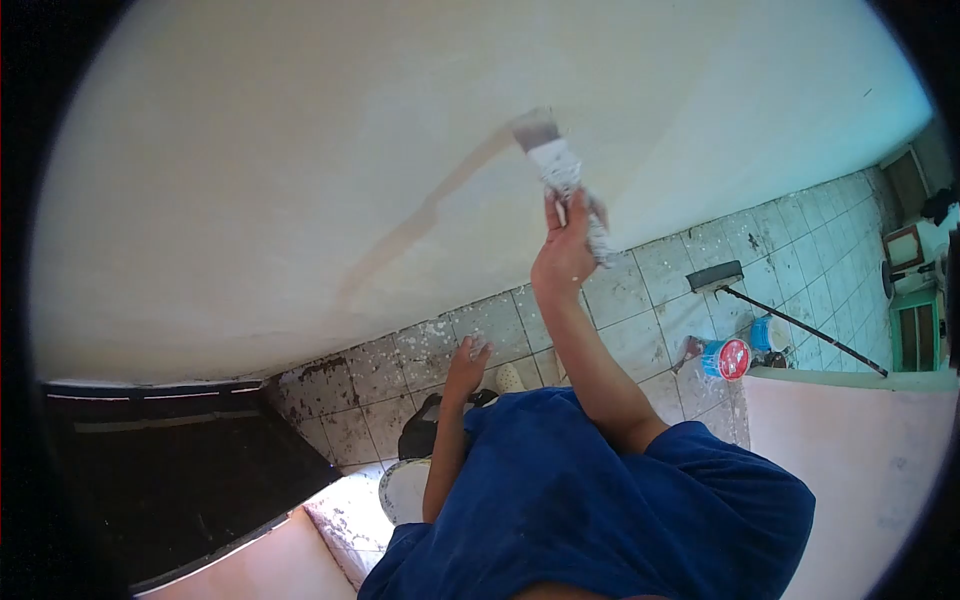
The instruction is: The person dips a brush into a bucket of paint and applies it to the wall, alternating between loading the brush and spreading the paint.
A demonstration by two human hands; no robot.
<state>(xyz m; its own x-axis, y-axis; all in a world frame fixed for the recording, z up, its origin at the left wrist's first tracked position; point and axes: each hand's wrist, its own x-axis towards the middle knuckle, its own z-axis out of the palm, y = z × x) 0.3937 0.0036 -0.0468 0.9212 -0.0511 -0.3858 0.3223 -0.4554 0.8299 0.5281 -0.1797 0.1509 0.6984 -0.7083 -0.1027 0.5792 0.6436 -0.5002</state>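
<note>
My right hand (568,258) grips the handle of a paintbrush (552,158), its wrapping smeared with white paint. The bristles point up and overlap the pale wall (300,160), where the brush's shadow falls to the left. My left hand (468,370) hangs low above the tiled floor, with thumb and fingers apart and nothing in them. Below that hand lies a dark object (420,432), partly covered by my forearm. A white round container (402,490) stands beside it, partly hidden by the same arm.
Paint-spattered tiles (625,290) run along the wall's foot. To the right are a blue paint can with a red top (728,358), another blue can (768,333) and a long-handled broom-like tool (714,276) against a low wall (850,430). A dark opening (180,480) lies left.
</note>
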